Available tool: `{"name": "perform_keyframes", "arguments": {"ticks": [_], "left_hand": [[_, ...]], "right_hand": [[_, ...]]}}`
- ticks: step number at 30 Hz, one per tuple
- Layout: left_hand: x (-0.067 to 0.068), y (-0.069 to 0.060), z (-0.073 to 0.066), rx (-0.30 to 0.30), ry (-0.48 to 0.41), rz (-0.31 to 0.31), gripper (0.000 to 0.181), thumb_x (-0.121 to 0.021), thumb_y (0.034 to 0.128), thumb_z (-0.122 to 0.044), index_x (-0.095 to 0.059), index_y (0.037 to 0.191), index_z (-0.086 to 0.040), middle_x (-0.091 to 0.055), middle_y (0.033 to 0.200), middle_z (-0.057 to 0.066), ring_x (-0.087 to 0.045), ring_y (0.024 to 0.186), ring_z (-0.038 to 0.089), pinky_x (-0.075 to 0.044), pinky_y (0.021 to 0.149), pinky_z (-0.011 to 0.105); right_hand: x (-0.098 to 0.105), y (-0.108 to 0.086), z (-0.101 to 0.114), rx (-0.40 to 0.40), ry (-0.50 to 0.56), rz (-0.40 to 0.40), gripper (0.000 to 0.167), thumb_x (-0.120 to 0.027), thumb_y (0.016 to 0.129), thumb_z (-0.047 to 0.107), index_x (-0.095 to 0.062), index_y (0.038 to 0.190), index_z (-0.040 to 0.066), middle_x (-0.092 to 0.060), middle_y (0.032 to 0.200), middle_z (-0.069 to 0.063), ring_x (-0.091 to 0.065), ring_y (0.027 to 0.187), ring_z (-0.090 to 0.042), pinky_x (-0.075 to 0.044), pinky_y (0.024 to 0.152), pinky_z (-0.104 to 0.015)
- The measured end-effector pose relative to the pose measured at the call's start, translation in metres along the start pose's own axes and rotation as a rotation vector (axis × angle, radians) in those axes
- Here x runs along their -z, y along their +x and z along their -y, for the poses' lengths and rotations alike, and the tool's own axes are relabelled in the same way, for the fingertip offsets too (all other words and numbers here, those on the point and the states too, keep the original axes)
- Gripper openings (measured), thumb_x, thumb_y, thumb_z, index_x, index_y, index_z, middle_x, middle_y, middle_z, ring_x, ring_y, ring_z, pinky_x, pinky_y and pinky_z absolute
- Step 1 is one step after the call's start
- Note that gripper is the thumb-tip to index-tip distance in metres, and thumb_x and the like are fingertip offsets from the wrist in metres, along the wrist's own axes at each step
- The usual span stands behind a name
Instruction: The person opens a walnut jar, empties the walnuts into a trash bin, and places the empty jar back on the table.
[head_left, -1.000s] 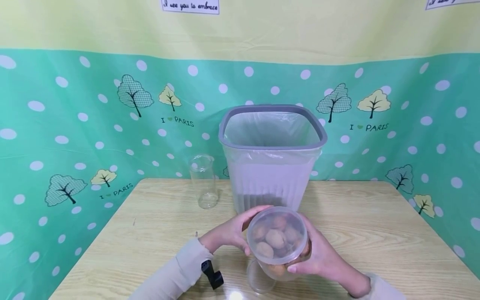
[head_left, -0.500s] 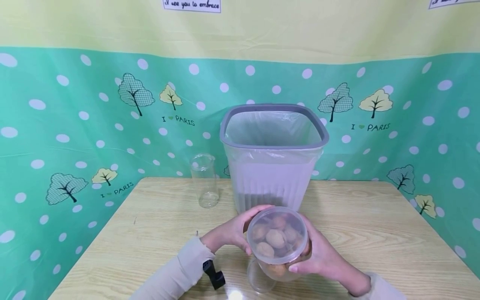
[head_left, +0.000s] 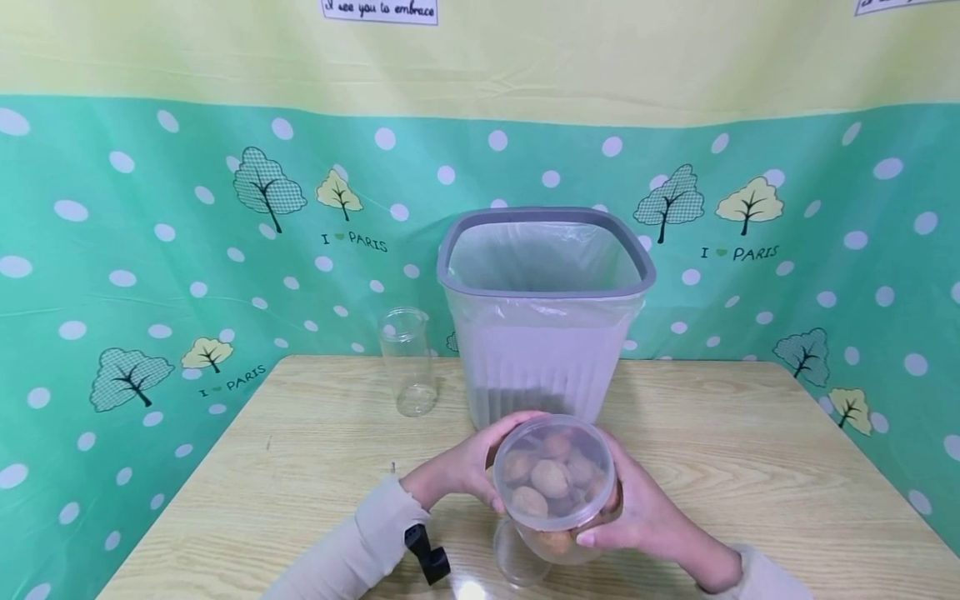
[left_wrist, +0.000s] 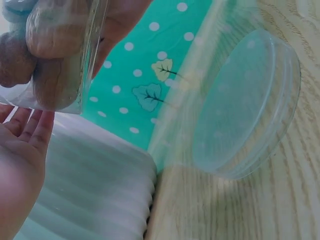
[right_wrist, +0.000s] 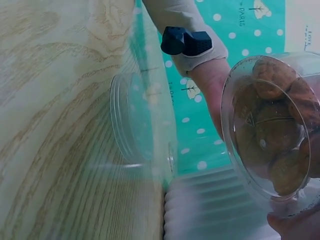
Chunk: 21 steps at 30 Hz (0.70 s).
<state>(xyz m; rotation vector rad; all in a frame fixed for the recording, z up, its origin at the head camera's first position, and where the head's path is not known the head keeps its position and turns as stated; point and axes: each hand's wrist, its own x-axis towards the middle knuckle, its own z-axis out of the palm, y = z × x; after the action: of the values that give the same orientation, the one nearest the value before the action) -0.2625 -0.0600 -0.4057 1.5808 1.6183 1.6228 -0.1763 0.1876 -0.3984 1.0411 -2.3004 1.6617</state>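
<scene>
In the head view, a clear plastic jar of walnuts (head_left: 551, 479) hangs above the table, tilted toward me, with a translucent cover over its top. My left hand (head_left: 468, 467) grips it from the left, thumb on the near side and fingers behind. From the right my right hand (head_left: 637, 508) holds it too, thumb across the lower front. Just below the jar a shallow round clear dish or lid (left_wrist: 245, 110) lies on the table; the jar partly hides it in the head view. Walnuts (right_wrist: 277, 125) show through the jar's base in the right wrist view.
A pale waste bin (head_left: 540, 358) lined with a clear bag stands close behind the jar. Left of it is a tall clear glass beaker (head_left: 408, 362). The wooden table (head_left: 300, 475) meets a green dotted cloth (head_left: 187, 250) at the back and sides.
</scene>
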Motion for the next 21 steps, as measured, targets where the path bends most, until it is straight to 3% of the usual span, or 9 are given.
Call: {"name": "perform_keyframes", "arguments": {"ticks": [12, 21], "left_hand": [[-0.01, -0.003, 0.0, 0.005, 0.013, -0.08, 0.121, -0.073, 0.0663, -0.06, -0.007, 0.15, -0.003, -0.027, 0.145, 0.03, -0.036, 0.132, 0.019, -0.03, 0.11, 0.036], [-0.021, -0.003, -0.001, -0.036, -0.008, -0.16, 0.118, -0.075, 0.0696, -0.056, -0.007, 0.15, -0.002, -0.027, 0.145, 0.03, -0.035, 0.133, 0.021, -0.029, 0.11, 0.035]], "right_hand": [[0.002, 0.0, -0.002, 0.028, -0.124, -0.037, 0.11, -0.09, 0.054, 0.02, -0.029, 0.145, 0.01, -0.049, 0.133, -0.009, -0.049, 0.117, -0.016, -0.039, 0.099, -0.025], [0.003, -0.001, -0.001, 0.036, -0.128, -0.034, 0.11, -0.089, 0.055, 0.02, -0.027, 0.146, 0.007, -0.048, 0.133, -0.012, -0.049, 0.118, -0.017, -0.039, 0.099, -0.026]]}}
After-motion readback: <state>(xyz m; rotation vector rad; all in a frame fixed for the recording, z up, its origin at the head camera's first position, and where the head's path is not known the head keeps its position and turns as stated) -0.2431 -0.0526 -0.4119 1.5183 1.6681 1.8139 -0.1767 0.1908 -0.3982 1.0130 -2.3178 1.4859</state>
